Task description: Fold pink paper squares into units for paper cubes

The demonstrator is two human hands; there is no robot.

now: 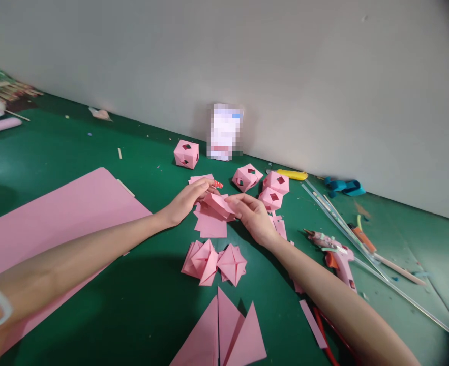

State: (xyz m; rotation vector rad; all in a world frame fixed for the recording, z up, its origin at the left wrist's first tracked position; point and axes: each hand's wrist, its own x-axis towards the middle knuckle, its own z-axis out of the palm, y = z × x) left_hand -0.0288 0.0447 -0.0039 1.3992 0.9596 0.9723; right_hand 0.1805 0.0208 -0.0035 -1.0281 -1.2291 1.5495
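Note:
A folded pink paper piece (219, 204) is held between my two hands above a small stack of pink paper squares (212, 226). My left hand (193, 197) is closed on its left side, fingers partly hidden, with a red-and-white band around one fingertip. At the right edge, my right hand (252, 213) pinches the paper between thumb and fingers. Nearer to me lie folded pink paper units (201, 262) and another folded pile (232, 263). Larger folded pink triangles (199, 335) are at the front edge of the view.
Finished pink paper balls with diamond holes, one at left (186, 154) and one at right (247, 178), stand behind my hands. A lit, blurred screen (225, 132) leans on the wall. A glue gun (336, 254) and a yellow cutter (292, 175) lie right; a large pink sheet (75, 208) lies left.

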